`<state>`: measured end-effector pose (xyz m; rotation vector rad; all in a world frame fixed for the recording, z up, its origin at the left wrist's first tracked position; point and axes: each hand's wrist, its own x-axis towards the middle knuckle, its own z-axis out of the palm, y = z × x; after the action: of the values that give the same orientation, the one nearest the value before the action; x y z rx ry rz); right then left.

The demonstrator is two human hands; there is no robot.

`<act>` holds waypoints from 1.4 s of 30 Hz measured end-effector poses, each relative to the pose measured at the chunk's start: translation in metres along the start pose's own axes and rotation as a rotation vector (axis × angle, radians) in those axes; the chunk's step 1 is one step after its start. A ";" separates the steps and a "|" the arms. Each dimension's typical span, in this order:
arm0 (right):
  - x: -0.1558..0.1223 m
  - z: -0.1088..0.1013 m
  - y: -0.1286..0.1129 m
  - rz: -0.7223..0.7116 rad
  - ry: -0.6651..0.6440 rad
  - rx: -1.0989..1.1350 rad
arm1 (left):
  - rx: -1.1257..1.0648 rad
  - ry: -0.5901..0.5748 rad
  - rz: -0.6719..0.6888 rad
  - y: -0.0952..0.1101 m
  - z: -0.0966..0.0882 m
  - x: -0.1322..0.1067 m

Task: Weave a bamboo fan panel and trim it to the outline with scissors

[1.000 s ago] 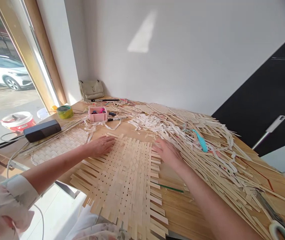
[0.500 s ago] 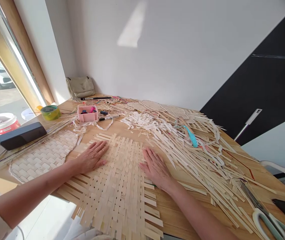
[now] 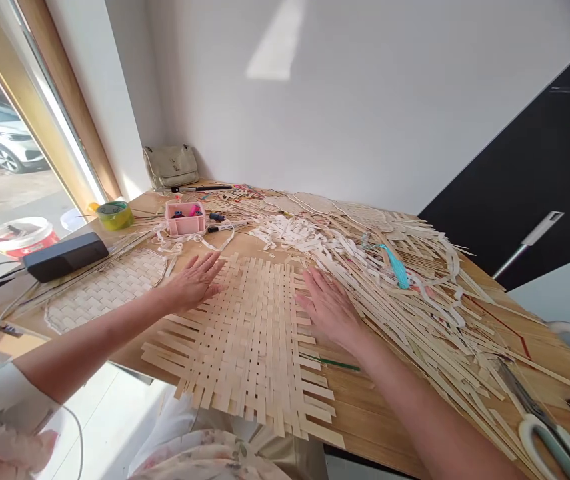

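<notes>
A woven mat of pale flat strips (image 3: 249, 327) lies on the wooden table in front of me, its loose strip ends sticking out along the sides and the near edge. Over its upper left edge, my left hand (image 3: 195, 283) is spread with the fingers apart, holding nothing. My right hand (image 3: 331, 303) is by the upper right edge, palm down with fingers stretched out, also holding nothing. Whether either palm touches the mat I cannot tell. A thin green strip (image 3: 337, 364) pokes out from the mat's right side, under my right forearm.
Loose pale strips (image 3: 415, 333) and white curled ribbon (image 3: 289, 233) cover the right and back. Scissors (image 3: 539, 413) lie at the near right. On the left are a finished woven piece (image 3: 109, 287), a dark box (image 3: 67, 257), green tape (image 3: 115, 215) and a pink basket (image 3: 185, 219).
The mat has slid away from me, so its near edge now shows on the table. Both hands look lifted slightly, the left with fingers more spread. The camera view has shifted.
</notes>
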<state>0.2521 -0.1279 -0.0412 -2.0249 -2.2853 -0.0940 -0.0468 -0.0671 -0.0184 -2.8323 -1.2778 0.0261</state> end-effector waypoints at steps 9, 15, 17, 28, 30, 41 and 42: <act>-0.039 0.004 -0.012 -0.098 -0.099 0.093 | -0.052 -0.118 0.150 0.030 0.014 -0.020; -0.034 0.001 -0.012 0.026 -0.143 0.050 | -0.042 -0.084 0.088 0.031 0.025 -0.015; -0.036 -0.006 -0.009 0.056 -0.089 0.044 | -0.056 -0.077 0.069 0.028 0.015 -0.016; -0.099 0.003 -0.018 -0.182 0.006 0.147 | -0.061 -0.120 0.353 0.014 0.002 -0.075; -0.102 0.006 -0.022 -0.190 -0.032 0.143 | -0.036 -0.114 0.344 0.011 0.005 -0.083; -0.099 0.018 -0.020 -0.209 -0.066 0.113 | -0.032 -0.108 0.306 0.011 -0.008 -0.102; -0.099 0.018 -0.019 -0.208 -0.065 0.111 | -0.033 -0.071 0.322 0.012 -0.008 -0.103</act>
<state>0.2442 -0.2264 -0.0693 -1.7588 -2.4749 0.0849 -0.1058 -0.1531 -0.0111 -3.0581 -0.8249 0.1164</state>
